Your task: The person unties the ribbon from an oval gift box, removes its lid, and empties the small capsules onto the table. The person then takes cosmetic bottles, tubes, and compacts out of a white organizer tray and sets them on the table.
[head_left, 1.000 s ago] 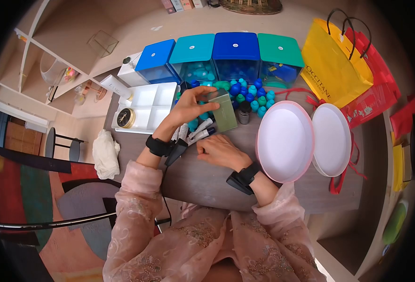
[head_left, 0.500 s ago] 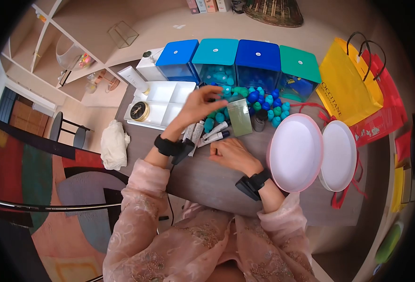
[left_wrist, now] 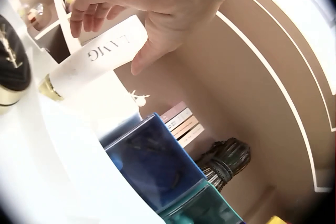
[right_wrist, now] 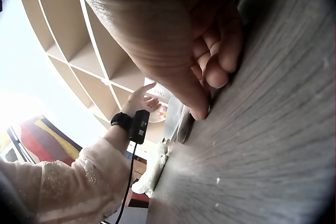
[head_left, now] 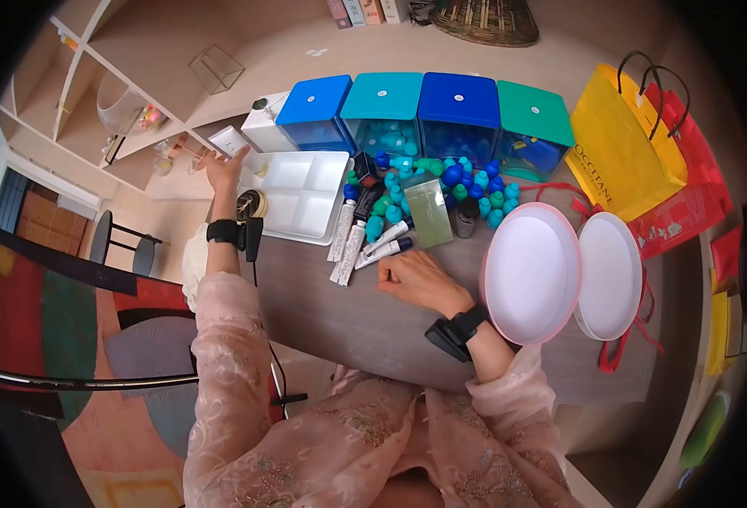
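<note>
My left hand is beside a white lettered tube that stands tilted at the back left of a white divided tray. In the left wrist view, thumb and fingers of the left hand are spread on either side of the tube, not closed round it. A black and gold jar is in the tray, below this hand. My right hand rests on the table with loosely curled fingers and holds nothing, in front of a green box and near several small tubes.
Blue and green lidded boxes stand in a row at the back, with a heap of blue and green bottles before them. Two oval white trays are on the right. Behind them stand yellow and red paper bags.
My left hand has moved left, from above the small tubes near the green box to the white lettered tube. The right hand stays on the table.
</note>
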A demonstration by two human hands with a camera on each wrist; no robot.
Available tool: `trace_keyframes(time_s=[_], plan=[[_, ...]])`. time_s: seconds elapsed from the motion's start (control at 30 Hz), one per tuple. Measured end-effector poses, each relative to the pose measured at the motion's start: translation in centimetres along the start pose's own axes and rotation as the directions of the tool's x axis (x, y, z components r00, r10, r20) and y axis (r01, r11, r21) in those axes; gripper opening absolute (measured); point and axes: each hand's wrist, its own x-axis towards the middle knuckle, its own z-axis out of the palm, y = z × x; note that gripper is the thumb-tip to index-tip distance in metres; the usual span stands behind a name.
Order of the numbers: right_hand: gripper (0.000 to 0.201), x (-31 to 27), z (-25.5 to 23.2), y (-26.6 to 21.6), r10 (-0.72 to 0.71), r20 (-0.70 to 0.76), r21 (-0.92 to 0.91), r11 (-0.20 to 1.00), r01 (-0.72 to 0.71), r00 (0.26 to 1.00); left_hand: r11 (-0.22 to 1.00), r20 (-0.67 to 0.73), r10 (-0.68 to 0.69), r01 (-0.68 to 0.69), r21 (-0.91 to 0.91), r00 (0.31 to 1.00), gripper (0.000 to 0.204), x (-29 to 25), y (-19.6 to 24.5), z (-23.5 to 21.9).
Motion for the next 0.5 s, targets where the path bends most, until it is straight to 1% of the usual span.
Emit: trace_keyframes(time_s=[0.03, 0.1, 0.13, 0.2, 0.23, 0.3, 0.33, 0.4, 0.43, 0.47, 0.5], plan=[[0.017, 0.0, 0.2, 0.1, -0.009, -0.006, 0.004, 1.0, 0.009, 1.0, 1.0, 0.003, 0.001, -0.001, -0.003, 1.0, 0.048, 0.0, -0.4, 0.4], [0.016, 0.2, 0.0, 0.2, -0.014, -0.02, 0.002, 1.0, 0.014, 1.0, 0.998, 0.019, -0.055, 0.054, 0.032, 0.998, 0.043, -0.4, 0.6, 1.0], [0.013, 0.1, 0.0, 0.2, 0.006, 0.001, 0.019, 1.0, -0.006, 1.0, 0.998, 0.025, -0.051, 0.051, 0.029, 0.998, 0.043, -0.4, 1.1, 1.1], [0.01, 0.1, -0.1, 0.1, 0.025, 0.022, 0.038, 0.999, -0.026, 0.999, 0.976, 0.058, -0.168, 0.157, 0.152, 0.984, 0.057, -0.2, 1.3, 0.9], [0.01, 0.1, -0.1, 0.1, 0.017, 0.019, 0.04, 0.999, -0.017, 1.0, 0.976, 0.061, -0.166, 0.156, 0.154, 0.984, 0.057, -0.3, 1.4, 0.9], [0.01, 0.0, -0.1, 0.1, 0.012, 0.015, 0.047, 0.999, -0.013, 1.0, 0.973, -0.034, -0.11, 0.115, 0.2, 0.993, 0.053, -1.0, 2.5, 0.8], [0.01, 0.0, -0.2, 0.0, 0.01, 0.013, 0.04, 0.999, -0.01, 1.0, 0.973, -0.03, -0.11, 0.114, 0.202, 0.994, 0.053, -1.6, 3.4, 0.6], [0.01, -0.1, 0.0, 0.1, 0.011, 0.009, 0.037, 0.999, -0.012, 1.0, 0.927, -0.092, -0.105, 0.131, 0.35, 0.99, 0.053, -3.3, 6.7, 0.0], [0.012, 0.0, 0.2, 0.3, -0.025, -0.023, 0.03, 0.999, 0.025, 0.999, 0.927, -0.087, -0.104, 0.128, 0.351, 0.991, 0.053, -3.9, 7.4, 0.0], [0.013, 0.0, 0.2, 0.4, -0.06, -0.056, 0.02, 0.998, 0.061, 0.997, 0.939, -0.121, -0.06, 0.097, 0.33, 0.991, 0.053, -4.4, 8.0, 0.0], [0.013, -0.1, 0.2, 0.4, -0.055, -0.059, 0.019, 0.998, 0.056, 0.997, 0.949, -0.155, -0.016, 0.064, 0.308, 0.988, 0.054, -4.9, 8.6, 0.1]])
